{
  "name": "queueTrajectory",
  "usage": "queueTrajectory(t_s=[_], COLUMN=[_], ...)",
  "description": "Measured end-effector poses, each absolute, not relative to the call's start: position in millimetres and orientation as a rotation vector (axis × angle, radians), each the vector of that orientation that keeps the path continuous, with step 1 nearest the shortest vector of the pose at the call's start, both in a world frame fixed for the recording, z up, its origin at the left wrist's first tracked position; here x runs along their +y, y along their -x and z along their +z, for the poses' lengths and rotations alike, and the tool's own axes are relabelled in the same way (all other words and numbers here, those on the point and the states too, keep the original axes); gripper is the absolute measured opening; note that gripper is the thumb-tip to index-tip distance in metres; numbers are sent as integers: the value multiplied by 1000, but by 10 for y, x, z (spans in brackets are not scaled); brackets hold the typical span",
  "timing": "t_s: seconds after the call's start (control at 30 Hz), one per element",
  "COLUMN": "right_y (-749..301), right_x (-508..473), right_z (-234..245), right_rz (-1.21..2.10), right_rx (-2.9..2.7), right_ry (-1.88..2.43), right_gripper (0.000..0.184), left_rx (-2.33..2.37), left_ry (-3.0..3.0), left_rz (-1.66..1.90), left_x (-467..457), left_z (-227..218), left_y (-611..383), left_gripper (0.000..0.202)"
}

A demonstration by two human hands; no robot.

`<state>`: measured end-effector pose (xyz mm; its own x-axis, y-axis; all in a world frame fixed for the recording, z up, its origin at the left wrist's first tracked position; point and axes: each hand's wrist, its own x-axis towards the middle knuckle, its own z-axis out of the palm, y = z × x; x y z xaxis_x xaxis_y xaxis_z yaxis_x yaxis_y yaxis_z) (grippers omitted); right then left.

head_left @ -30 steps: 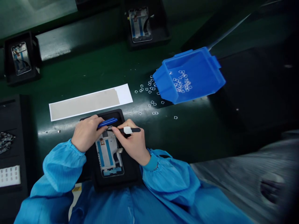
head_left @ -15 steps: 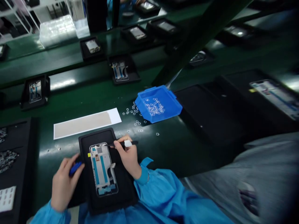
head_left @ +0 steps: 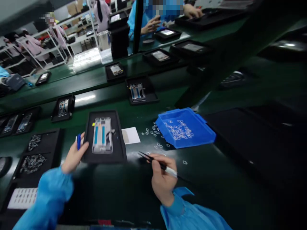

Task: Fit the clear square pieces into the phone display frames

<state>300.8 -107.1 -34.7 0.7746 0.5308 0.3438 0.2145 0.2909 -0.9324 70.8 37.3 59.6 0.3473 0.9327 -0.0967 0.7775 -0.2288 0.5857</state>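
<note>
Where the phone frame [head_left: 99,138] lay: inside a black tray [head_left: 118,150], slightly nearer its left wall, with two blue strips running lengthwise and a yellow tab [head_left: 93,124] at its upper left corner.
Black tray: stood out well back from the near edge of the tabletop [head_left: 115,191]; whether it rested there or was lifted could not be told.
Left hand [head_left: 74,155]: gripped the tray's left edge toward the near corner and also held a blue tool [head_left: 78,141], pointing up.
Right hand [head_left: 164,180]: was closed around black tweezers [head_left: 163,166] with a white wrap, the tips slightly apart and aimed left, clear of the tray.
Paper strip [head_left: 133,135]: ran behind the tray, which hid its middle; the white right end showed.
Blue bin [head_left: 205,134]: sat beyond the right hand, holding a heap of small white outline pieces; loose pieces [head_left: 157,132] were scattered before its left end.
Parts tray [head_left: 54,150]: took up the tabletop's left side, with two heaps of small dark parts [head_left: 33,163] and a white card [head_left: 22,198] in separate compartments.
Toward the far edge: more black trays [head_left: 153,99] carried phone frames.
Across the tabletop: a person in blue sleeves [head_left: 131,24] had both hands near other trays.
</note>
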Motion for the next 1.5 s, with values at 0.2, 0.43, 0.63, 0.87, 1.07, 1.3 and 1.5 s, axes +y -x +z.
queueTrajectory(t_s=[0.2, 0.43, 0.63, 0.87, 1.07, 1.3, 1.5], right_y=[-2953, -2925, -2945, -2975, -3075, -3273, -2949], right_x=[-1029, -972, -961, -960, -1058, -968, -1014], right_z=[-378, -256, -275, -309, -176, 62, -179], right_rz=[332, 463, 454, 404, 178, 209, 727], right_rx=[-1146, -1168, -1136, -1120, -732, -302, -494], right_ry=[1313, 1352, 1362, 1355, 1206, 1187, 1357], right_gripper=[2, 8, 9, 7, 8, 32, 38], left_rx=[1720, 1671, 1533, 1580, 1472, 1327, 1611], left_ry=[-1999, -2099, -1990, -1828, -1734, -1592, -1487], left_rz=[441, 318, 207, 285, 448, 483, 273], left_x=[1724, 2088, 1877, 1831, 1203, -790, -1866], left_z=[800, 720, 260, 444, 905, 638, -67], left_y=[-1182, -2012, -3320, -3316, -2331, -765, -401], left_gripper=[38, 32, 35, 28, 11, 24, 30])
